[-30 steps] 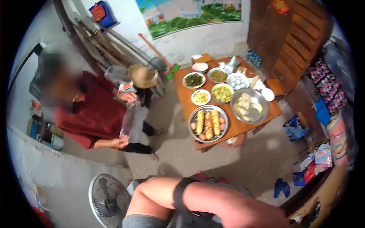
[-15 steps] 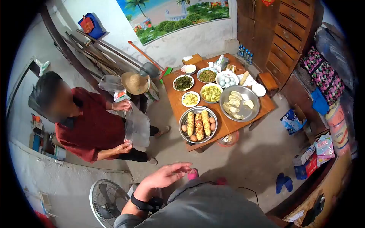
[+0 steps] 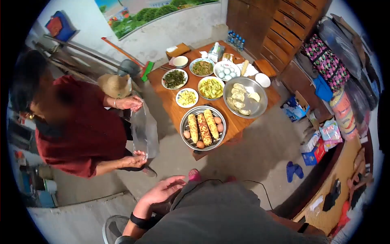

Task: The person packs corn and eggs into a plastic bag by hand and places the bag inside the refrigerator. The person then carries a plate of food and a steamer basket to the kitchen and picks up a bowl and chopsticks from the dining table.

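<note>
My left hand (image 3: 163, 192), with a black band on its wrist, hovers in front of my grey shirt. Its fingers are loosely bent and apart, holding nothing. My right hand is out of sight. To the left, a person in a dark red top (image 3: 81, 122) holds a clear plastic bag (image 3: 145, 132) stretched between both hands. On the wooden table (image 3: 174, 116) ahead stands a metal tray (image 3: 185, 139) with corn cobs (image 3: 204, 129) and eggs (image 3: 200, 144). Behind it is a wide metal basin (image 3: 260, 106) holding dumplings (image 3: 238, 96).
Plates of greens (image 3: 174, 79), yellow food (image 3: 187, 97) and a bowl of pale eggs (image 3: 226, 71) crowd the table. A fan (image 3: 111, 229) stands at lower left. Blue slippers (image 3: 294, 171), boxes (image 3: 313, 153) and a black cable (image 3: 266, 193) lie on the right.
My left hand has lowered toward my body. The view has shifted, and the person with the bag appears closer, the bag now hanging more upright.
</note>
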Tool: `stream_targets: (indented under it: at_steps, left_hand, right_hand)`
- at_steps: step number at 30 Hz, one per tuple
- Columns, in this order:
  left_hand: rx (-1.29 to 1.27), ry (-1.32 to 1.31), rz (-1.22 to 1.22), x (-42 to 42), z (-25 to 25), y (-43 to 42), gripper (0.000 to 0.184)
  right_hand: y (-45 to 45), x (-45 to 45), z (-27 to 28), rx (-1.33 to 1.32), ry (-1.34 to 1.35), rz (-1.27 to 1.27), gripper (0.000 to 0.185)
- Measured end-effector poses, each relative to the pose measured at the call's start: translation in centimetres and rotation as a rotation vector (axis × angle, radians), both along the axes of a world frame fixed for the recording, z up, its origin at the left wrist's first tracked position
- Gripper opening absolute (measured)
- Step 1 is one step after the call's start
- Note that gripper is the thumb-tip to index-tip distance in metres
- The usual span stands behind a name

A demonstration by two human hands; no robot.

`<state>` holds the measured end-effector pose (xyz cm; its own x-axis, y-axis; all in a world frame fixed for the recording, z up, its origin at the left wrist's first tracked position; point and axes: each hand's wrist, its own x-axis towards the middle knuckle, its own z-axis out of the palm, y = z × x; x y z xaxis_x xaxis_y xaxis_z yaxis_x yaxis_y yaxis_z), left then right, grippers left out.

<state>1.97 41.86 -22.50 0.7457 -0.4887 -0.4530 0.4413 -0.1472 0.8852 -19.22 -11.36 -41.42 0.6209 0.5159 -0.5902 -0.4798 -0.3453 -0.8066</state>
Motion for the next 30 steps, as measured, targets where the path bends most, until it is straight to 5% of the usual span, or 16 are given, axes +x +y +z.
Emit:
stream_targets:
  at_steps: [3, 5, 9, 12, 14, 16, 19, 22, 24, 30]
  left_hand:
    - [0.044, 0.03, -0.021, 1.5, -2.3, 2.2, 0.036]
    - [0.039, 0.056, -0.038, 2.4, -3.3, 3.2, 0.036]
    - [0.02, 0.117, -0.097, 3.8, -3.8, 2.4, 0.036]
    - [0.053, 0.211, -0.113, 4.3, -2.8, 0.2, 0.039]
    - [0.122, 0.236, -0.135, 4.0, -2.5, -0.7, 0.04]
    - [0.167, 0.265, -0.182, 3.6, -2.0, -1.3, 0.04]
    - [0.238, 0.268, -0.164, 3.4, -0.7, -2.2, 0.039]
    - [0.204, 0.239, -0.139, 5.1, -0.5, -3.2, 0.038]
    - [0.159, 0.214, -0.111, 6.6, -0.9, -3.7, 0.038]
    - [-0.161, 0.304, -0.061, 10.6, -1.3, -10.2, 0.058]
  right_hand:
    - [5.9, 3.5, 7.2, 0.194, 0.327, -0.128, 0.043]
    - [7.4, 4.9, 9.7, -0.47, -0.62, 0.736, 0.043]
    - [7.4, 5.6, 11.1, -0.441, -0.278, 0.857, 0.045]
    - [8.0, 7.6, 14.8, -0.446, 0.068, 0.652, 0.046]
    - [6.4, 6.8, 15.6, -0.461, 0.022, 0.508, 0.057]
    - [3.9, 7.4, 13.7, -0.233, 0.535, 0.389, 0.066]
    - [4.0, 13.9, 16.4, -0.369, 0.495, 0.573, 0.067]
    - [4.6, 17.4, 14.5, -0.07, 0.457, -0.075, 0.058]
    - [7.5, 21.5, 14.8, 0.528, 0.527, -0.511, 0.063]
    - [16.7, 29.9, 14.4, 0.932, 0.637, -0.652, 0.06]
